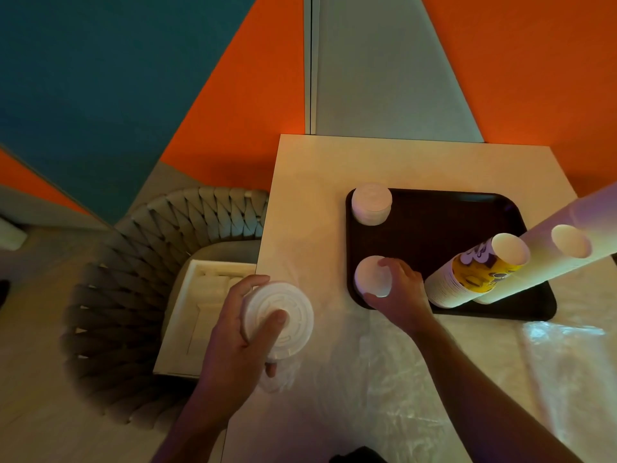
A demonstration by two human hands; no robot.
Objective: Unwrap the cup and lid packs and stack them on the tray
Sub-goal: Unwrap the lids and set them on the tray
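Starting at the left: the left hand has its fingers wrapped around a stack of white lids, thumb lying across the top lid, held over the left edge of the bench. There looks to be some clear wrap bunched under that stack, but it's too blurry to say for sure.

Next over, the right hand is curled around the side of a second lid stack, which sits in the near-left corner of the dark tray. Another lid pile sits in the far-left corner.

On the right side of the tray, two tall columns of cups lean toward the camera: a printed cup stack and a plain white cup stack just beside it. Loose plastic wrap is spread on the bench near the tray.

My read is the tray stack is being steadied so the held lids can go on top. If so, I'd keep the right hand bracing the side, line the held stack up square overhead, lower it straight and let the rims nest before letting go. Shed any wrap first. And mind the elbow, those cup towers look tippy.
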